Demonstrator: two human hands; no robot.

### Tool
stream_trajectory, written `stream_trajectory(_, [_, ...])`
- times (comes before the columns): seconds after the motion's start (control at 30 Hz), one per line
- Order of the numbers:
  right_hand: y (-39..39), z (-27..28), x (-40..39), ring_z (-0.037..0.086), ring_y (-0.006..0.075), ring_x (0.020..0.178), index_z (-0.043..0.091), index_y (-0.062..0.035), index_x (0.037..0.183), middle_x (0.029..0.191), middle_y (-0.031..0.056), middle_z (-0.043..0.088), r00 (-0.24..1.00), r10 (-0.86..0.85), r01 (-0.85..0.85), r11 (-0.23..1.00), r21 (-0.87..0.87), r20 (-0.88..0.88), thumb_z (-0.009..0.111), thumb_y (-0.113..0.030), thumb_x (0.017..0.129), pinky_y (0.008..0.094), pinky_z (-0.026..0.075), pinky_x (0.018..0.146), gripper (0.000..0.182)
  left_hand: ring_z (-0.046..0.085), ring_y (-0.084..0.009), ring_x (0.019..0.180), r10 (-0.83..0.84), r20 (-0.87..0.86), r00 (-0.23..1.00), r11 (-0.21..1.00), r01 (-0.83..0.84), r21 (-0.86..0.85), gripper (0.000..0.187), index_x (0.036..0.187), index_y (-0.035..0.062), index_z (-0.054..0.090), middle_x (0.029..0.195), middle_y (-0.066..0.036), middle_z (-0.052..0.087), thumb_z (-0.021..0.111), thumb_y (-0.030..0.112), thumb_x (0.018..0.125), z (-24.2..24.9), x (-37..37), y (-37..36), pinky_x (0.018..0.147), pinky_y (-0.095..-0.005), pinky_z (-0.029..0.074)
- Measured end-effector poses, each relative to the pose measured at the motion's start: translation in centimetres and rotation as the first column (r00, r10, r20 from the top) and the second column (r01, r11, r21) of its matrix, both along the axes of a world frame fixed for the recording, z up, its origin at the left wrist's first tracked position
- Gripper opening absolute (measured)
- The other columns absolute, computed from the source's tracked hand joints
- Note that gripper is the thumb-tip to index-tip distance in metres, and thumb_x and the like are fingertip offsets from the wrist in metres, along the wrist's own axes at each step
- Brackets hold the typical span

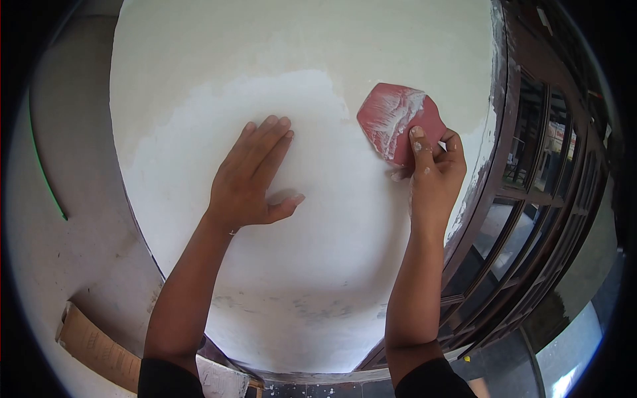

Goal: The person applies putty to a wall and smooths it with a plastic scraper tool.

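Observation:
My right hand [434, 159] grips a red putty spreader [398, 123], thumb on its near face and fingers behind. White putty is smeared across the spreader's face, and specks of it cling to my thumb. Ahead of me stands a wall [318, 245] with a bright white coated patch over its middle and a duller cream area above. My left hand [252, 172] lies against the white patch, palm to the wall, with the fingers stretched upward and the thumb out to the right.
A dark wooden frame with glass panes [524, 179] borders the wall on the right. At lower left sits a piece of brown cardboard [99, 351]. A green strip [45, 166] runs along the grey surface at far left. White spatters dot the dark floor [318, 390] below.

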State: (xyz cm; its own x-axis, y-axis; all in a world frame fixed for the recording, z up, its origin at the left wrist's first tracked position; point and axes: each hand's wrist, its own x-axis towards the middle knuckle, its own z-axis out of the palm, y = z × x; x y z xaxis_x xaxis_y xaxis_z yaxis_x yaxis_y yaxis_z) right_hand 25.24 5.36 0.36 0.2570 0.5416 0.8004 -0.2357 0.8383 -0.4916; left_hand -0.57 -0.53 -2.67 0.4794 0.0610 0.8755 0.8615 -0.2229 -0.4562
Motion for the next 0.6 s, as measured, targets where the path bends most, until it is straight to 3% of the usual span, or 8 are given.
stream_trajectory(0.13, [-0.8, -1.8, 1.2, 0.063, 0.0084, 0.058, 0.054, -0.0016, 0.101, 0.081, 0.0097, 0.072, 0.995, 0.0, -0.003, 0.999, -0.033, -0.104, 0.066, -0.009, 0.097, 0.0244, 0.049, 0.046, 0.015, 0.049, -0.0322, 0.139, -0.011, -0.001, 1.0, 1.0, 0.011, 0.011, 0.074, 0.134, -0.0052, 0.057, 0.146, -0.016, 0.054, 0.07, 0.038, 0.076, 0.0, 0.0, 0.1, 0.117, -0.0505, 0.037])
stream_trajectory(0.27, [-1.3, -0.7, 0.2, 0.064, 0.0076, 0.064, 0.054, -0.001, 0.103, 0.083, 0.0081, 0.072, 0.969, 0.209, -0.197, 0.975, 0.098, -0.133, 0.067, -0.009, 0.097, 0.0253, 0.049, 0.047, 0.017, 0.049, -0.032, 0.139, -0.014, -0.001, 1.0, 1.0, 0.014, 0.004, 0.074, 0.135, -0.005, 0.057, 0.146, -0.016, 0.054, 0.071, 0.036, 0.075, 0.1, 0.0, 0.1, 0.117, -0.0505, 0.037])
stream_trajectory(0.37, [-0.4, 0.6, -0.5, 0.06, 0.0061, 0.06, 0.054, -0.0007, 0.104, 0.08, 0.007, 0.07, 1.0, -0.004, 0.003, 0.999, 0.037, 0.02, 0.067, -0.01, 0.097, 0.0244, 0.047, 0.046, 0.017, 0.048, -0.0319, 0.14, 0.004, 0.001, 1.0, 1.0, -0.004, -0.001, 0.074, 0.135, -0.0049, 0.057, 0.147, -0.016, 0.053, 0.071, 0.035, 0.074, 0.0, 0.0, 0.0, 0.117, -0.0504, 0.036])
stream_trajectory(0.6, [-1.1, -1.0, 0.3, 0.059, 0.0063, 0.058, 0.054, -0.0012, 0.102, 0.079, 0.0065, 0.07, 0.971, 0.12, -0.109, 0.992, 0.063, -0.206, 0.068, -0.011, 0.097, 0.0233, 0.045, 0.044, 0.018, 0.048, -0.032, 0.14, -0.002, -0.004, 1.0, 1.0, 0.002, 0.009, 0.075, 0.135, -0.0049, 0.057, 0.147, -0.016, 0.053, 0.071, 0.035, 0.073, -0.1, -0.1, 0.1, 0.117, -0.0503, 0.036])
